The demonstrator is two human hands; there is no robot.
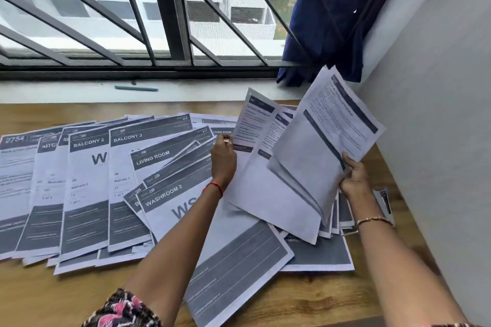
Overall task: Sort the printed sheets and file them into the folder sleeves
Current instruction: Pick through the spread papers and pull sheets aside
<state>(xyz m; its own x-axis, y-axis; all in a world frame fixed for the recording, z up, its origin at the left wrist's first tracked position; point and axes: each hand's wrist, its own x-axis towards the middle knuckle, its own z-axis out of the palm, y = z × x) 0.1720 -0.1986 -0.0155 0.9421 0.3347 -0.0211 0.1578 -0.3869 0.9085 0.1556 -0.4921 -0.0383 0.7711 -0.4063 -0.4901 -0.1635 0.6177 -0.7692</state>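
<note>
Sorting papers by the window, one bundle lifted off the pile

The printed sheets (87, 188) lay fanned in overlapping rows across the wooden table (66, 295), headings such as BALCONY 2, BALCONY 3, LIVING ROOM and WASHROOM 2 facing up. At the right end of the spread, the right hand (354, 179) held a raised bundle (326, 141) tilted up toward the wall, thumb in front and fingers curled behind its lower right edge. The left hand (223, 158), a red thread at its wrist, had its fingertips bunched together on the left edge of an upright sheet (253, 119) fanned out behind that bundle, pinching it as far as I could see. A teal pen (136, 88) rested on the window sill (199, 90), and a blue curtain (329, 16) hung bunched in the corner.
</note>
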